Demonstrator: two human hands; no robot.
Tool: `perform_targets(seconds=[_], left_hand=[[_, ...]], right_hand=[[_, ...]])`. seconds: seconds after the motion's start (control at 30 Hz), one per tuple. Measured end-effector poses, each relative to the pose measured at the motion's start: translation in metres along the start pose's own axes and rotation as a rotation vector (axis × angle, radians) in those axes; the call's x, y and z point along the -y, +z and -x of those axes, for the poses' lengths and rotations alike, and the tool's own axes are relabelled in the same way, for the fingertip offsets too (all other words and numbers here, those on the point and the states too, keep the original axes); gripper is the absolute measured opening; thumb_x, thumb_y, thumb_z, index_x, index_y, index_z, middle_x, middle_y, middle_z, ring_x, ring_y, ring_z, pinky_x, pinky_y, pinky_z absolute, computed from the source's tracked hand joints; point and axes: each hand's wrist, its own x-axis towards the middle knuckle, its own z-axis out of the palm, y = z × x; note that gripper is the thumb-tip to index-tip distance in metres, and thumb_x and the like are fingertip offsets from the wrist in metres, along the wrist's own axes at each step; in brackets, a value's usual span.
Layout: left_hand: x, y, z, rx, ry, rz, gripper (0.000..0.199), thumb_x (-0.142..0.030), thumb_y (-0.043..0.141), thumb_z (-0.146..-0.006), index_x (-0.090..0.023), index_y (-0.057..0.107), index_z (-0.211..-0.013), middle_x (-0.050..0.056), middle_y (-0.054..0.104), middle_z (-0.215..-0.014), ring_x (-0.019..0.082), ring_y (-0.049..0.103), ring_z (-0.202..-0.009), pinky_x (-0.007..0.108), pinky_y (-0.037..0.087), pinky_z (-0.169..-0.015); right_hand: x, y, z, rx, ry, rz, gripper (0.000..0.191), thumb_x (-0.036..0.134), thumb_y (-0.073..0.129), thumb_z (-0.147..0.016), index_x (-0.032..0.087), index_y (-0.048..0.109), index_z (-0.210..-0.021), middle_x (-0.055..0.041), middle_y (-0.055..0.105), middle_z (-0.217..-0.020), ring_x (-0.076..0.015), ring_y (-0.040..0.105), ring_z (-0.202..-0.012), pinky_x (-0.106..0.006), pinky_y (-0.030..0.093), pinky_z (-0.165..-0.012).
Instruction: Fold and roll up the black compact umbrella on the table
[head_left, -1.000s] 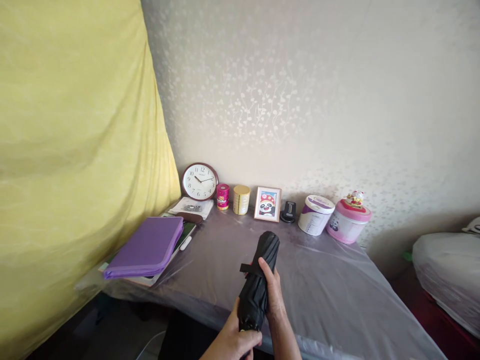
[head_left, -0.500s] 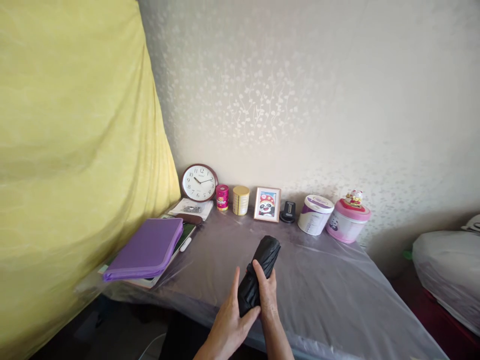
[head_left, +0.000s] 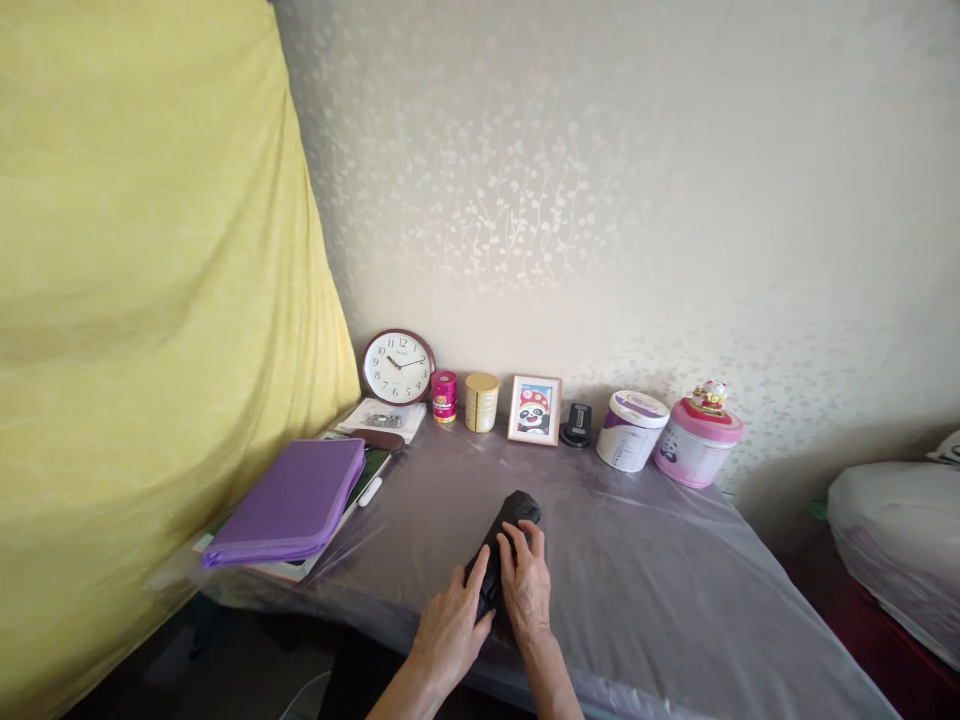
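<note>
A compact black umbrella (head_left: 491, 550), folded and rolled up, lies slantwise low over the front of the table, its far end pointing away and slightly right. My left hand (head_left: 452, 612) grips its near left side, thumb and fingers around the lower end. On the right side, my right hand (head_left: 525, 580) curls its bent fingers over the top of the umbrella. Its near end is partly hidden between my hands. Whether the umbrella fully rests on the table, I cannot tell.
A purple zip folder (head_left: 289, 500) lies on books at left. Along the wall stand a clock (head_left: 398, 367), a pink can (head_left: 444, 398), a yellow-lidded can (head_left: 481, 404), a panda picture frame (head_left: 535, 410), a black stand (head_left: 576, 426) and two tubs (head_left: 631, 430). Plastic sheeting covers the table (head_left: 660, 580).
The umbrella has come down and toward me, slightly left. My right hand has turned from gripping its side, palm inward, to laying its fingers over the top.
</note>
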Motion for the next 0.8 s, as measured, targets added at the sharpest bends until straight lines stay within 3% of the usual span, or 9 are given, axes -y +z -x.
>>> perform_targets(seconds=[0.17, 0.27, 0.37, 0.53, 0.8], left_hand=[[0.002, 0.003, -0.003, 0.013, -0.023, -0.075, 0.065, -0.027, 0.045, -0.084, -0.031, 0.013, -0.140, 0.009, 0.051, -0.114, 0.021, 0.061, -0.087, 0.029, 0.043, -0.075], [0.002, 0.003, -0.004, 0.022, -0.027, -0.116, 0.066, -0.029, 0.047, -0.084, -0.032, 0.012, -0.140, 0.008, 0.051, -0.115, 0.021, 0.062, -0.087, 0.028, 0.044, -0.074], [0.002, 0.003, -0.004, 0.023, -0.032, -0.133, 0.063, -0.030, 0.047, -0.085, -0.033, 0.015, -0.139, 0.007, 0.051, -0.116, 0.020, 0.062, -0.088, 0.028, 0.044, -0.075], [0.002, 0.002, -0.002, 0.023, -0.012, -0.159, 0.059, -0.031, 0.045, -0.086, -0.036, 0.016, -0.138, 0.007, 0.052, -0.111, 0.021, 0.063, -0.084, 0.029, 0.045, -0.072], [0.001, 0.001, -0.001, 0.032, 0.009, -0.234, 0.053, -0.031, 0.043, -0.088, -0.042, 0.021, -0.135, 0.008, 0.051, -0.110, 0.022, 0.064, -0.080, 0.032, 0.047, -0.070]], right_hand=[[-0.003, -0.007, 0.000, 0.174, -0.197, -0.030, 0.026, 0.033, 0.044, -0.086, 0.023, 0.066, -0.095, -0.0064, 0.056, -0.108, -0.0176, 0.057, -0.097, -0.031, 0.043, -0.091], [-0.006, -0.013, 0.002, 0.250, -0.236, -0.075, 0.022, 0.028, 0.046, -0.085, 0.023, 0.064, -0.096, -0.0074, 0.055, -0.111, -0.0173, 0.057, -0.096, -0.029, 0.047, -0.085], [-0.010, -0.016, 0.004, 0.275, -0.209, -0.132, 0.018, 0.026, 0.049, -0.083, 0.022, 0.063, -0.093, -0.0077, 0.054, -0.111, -0.0164, 0.058, -0.090, -0.028, 0.049, -0.076], [-0.015, -0.020, 0.004, 0.272, -0.143, -0.211, 0.013, 0.029, 0.052, -0.082, 0.021, 0.062, -0.082, -0.0067, 0.057, -0.106, -0.0178, 0.057, -0.093, -0.027, 0.047, -0.075], [-0.012, -0.036, 0.011, 0.309, 0.015, -0.408, 0.014, 0.035, 0.057, -0.079, 0.021, 0.060, -0.081, 0.0000, 0.056, -0.076, -0.0137, 0.053, -0.070, -0.024, 0.045, -0.068]])
